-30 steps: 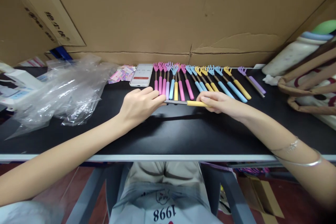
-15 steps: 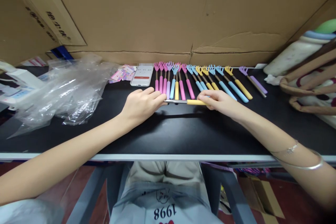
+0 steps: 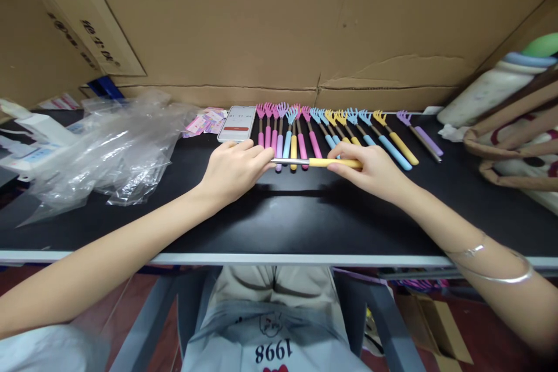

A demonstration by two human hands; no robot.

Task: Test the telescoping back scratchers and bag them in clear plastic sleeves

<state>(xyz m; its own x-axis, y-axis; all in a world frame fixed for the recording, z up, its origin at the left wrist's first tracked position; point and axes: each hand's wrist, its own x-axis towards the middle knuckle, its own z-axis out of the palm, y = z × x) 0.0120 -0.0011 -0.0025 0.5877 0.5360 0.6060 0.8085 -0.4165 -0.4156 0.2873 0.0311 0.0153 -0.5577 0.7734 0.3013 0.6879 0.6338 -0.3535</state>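
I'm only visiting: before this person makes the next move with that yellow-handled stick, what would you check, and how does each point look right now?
1. Right hand closed on the handle of the yellow-handled scratcher: ok.
2. Left hand pinching the end of its metal rod: ok. The claw head is hidden under the fingers: cannot tell.
3. Scratcher held level across the near ends of the row of scratchers: ok. Whether it touches them: cannot tell.
4. Row lying side by side, claws towards the cardboard wall: ok.
5. Phone lying apart from the left hand: ok.
6. Plastic bags away from both hands: ok.
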